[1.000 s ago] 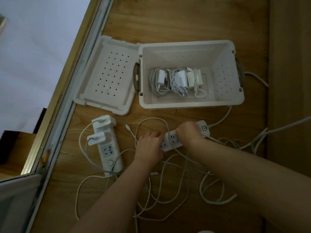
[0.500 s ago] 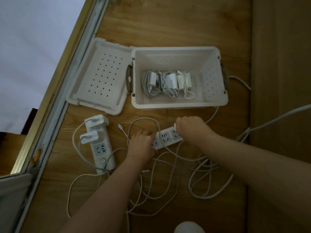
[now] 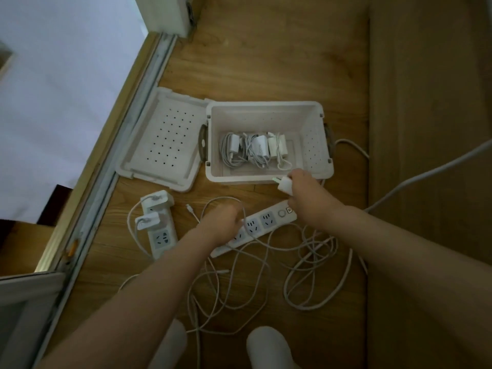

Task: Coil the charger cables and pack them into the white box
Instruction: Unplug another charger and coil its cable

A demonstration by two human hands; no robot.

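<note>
**Head view, looking down on a wooden floor (image 3: pixel 266 62).** The right hand (image 3: pixel 303 194) is clenched around a small white cube-shaped charger adapter (image 3: pixel 283 184). It holds the adapter in the air against the near rim of the box, with the prongs pointing towards 10 o'clock. Half a second earlier this hand lay on the sockets of the long white power strip (image 3: pixel 269 221). The sockets in view now stand bare, so the adapter has just been pulled free.

The left hand (image 3: pixel 222 225) rests on the strip's 7 o'clock end and steadies it. Blur hides whether its fingers curl around the strip or the thin cable crossing it.

The change suggests that one more charger is ready for coiling. Its lead cannot be traced among the loose thin white cables (image 3: pixel 239 278) tangled at 6 o'clock of the strip.

**Containers.** The open rectangular white plastic box (image 3: pixel 266 113) sits at 12 o'clock of the hands. It holds three coiled white chargers (image 3: pixel 255 149) lying side by side on its bottom, and the space at their 3 o'clock side is unfilled. Its perforated white lid (image 3: pixel 165 139) lies upturned at 9 o'clock, touching the box.

A shorter white power strip (image 3: pixel 162 235) lies at 9 o'clock of the left hand. Two white adapters (image 3: pixel 150 213) are plugged into it, which probably leaves two more chargers to unplug.
</note>
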